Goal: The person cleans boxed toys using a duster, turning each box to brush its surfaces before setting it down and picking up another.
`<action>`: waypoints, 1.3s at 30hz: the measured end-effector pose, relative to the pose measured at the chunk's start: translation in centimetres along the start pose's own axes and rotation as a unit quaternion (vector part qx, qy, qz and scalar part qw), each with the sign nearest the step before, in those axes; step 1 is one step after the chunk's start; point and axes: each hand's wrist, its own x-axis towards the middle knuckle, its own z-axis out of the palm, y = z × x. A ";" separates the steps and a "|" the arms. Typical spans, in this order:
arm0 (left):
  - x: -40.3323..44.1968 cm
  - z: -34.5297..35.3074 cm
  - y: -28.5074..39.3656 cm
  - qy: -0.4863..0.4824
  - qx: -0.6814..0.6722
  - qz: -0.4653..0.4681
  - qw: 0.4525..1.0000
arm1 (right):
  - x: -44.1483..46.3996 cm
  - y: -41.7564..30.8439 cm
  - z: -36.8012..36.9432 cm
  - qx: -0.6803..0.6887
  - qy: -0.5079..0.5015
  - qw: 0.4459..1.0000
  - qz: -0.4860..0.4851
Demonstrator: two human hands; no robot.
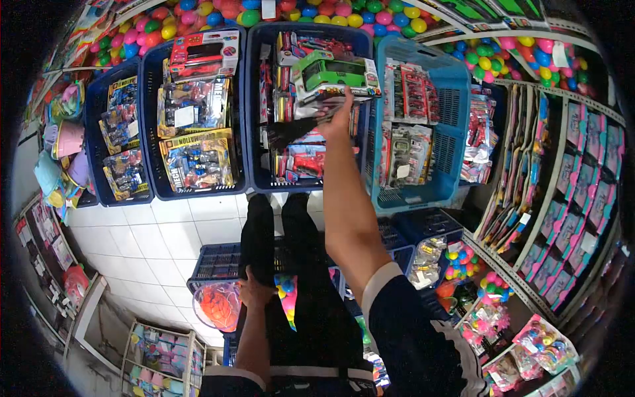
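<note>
My right hand is closed around the end of a dark, fluffy feather duster, blurred by motion, which reaches left over the dark blue crate. Just beyond my fingers, a boxed green toy car lies tilted on top of other packaged toys in that crate. Red packaged toys show beneath the duster. My left hand rests on my dark-clothed leg with its fingers partly spread, holding nothing.
Left of the middle crate stand more blue crates of boxed figures; a teal crate of packaged toys is on the right. Colourful balls line the back. Behind my legs are another blue crate and shelves of toys.
</note>
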 end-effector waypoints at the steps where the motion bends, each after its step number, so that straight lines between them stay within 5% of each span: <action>1: -0.5 -0.6 -0.1 -0.013 -0.020 0.001 1.000 | -0.9 0.6 -0.7 -0.006 0.009 1.000 -0.017; 6: -1.0 -2.9 -0.6 0.032 -0.097 0.024 0.994 | -14.6 2.8 -1.3 0.001 0.003 0.998 -0.065; 11: 0.8 -5.6 -1.8 0.116 -0.272 0.073 0.952 | -28.7 2.9 -3.6 0.011 -0.001 0.998 0.061; 14: 3.3 -8.8 -1.5 0.125 -0.504 0.198 0.832 | -35.9 0.6 -4.0 -0.036 -0.048 0.994 0.096; 16: -8.3 -16.7 0.6 0.140 -0.587 0.271 0.750 | -39.8 -1.5 -2.9 -0.104 -0.042 0.990 0.080; 18: -14.2 -20.4 1.7 0.082 -0.604 0.375 0.698 | -41.8 -3.3 -2.0 -0.124 -0.077 0.986 0.082; 20: -19.7 -23.2 3.0 -0.090 -0.675 0.366 0.634 | -42.7 -4.8 -0.9 -0.142 -0.095 0.981 0.092; 22: -22.5 -23.7 4.2 -0.140 -0.677 0.414 0.591 | -44.3 -5.6 1.5 -0.177 -0.089 0.979 0.047; 24: -26.3 -24.8 5.8 -0.070 -0.632 0.545 0.547 | -43.8 -5.6 1.5 -0.194 -0.098 0.975 0.036; 25: -27.6 -24.6 6.5 -0.049 -0.674 0.518 0.523 | -44.7 -6.0 2.6 -0.262 -0.127 0.957 -0.010; 28: -28.3 -25.0 6.2 -0.035 -0.736 0.562 0.376 | -47.9 -7.5 5.7 -0.375 -0.198 0.900 -0.105; 31: -30.0 -25.6 3.9 -0.032 -0.762 0.545 0.348 | -47.5 -10.9 5.8 -0.508 -0.256 0.803 -0.176; 36: -34.2 -26.6 -2.1 0.093 -0.741 0.567 0.347 | -52.4 -17.5 9.5 -0.624 -0.040 0.752 -0.210; 38: -33.8 -26.6 -3.5 0.146 -0.726 0.586 0.328 | -49.0 -20.3 6.9 -0.584 -0.153 0.696 -0.389; 39: -33.7 -26.4 -4.3 0.148 -0.728 0.584 0.328 | -50.5 -20.3 8.5 -0.509 -0.144 0.758 -0.382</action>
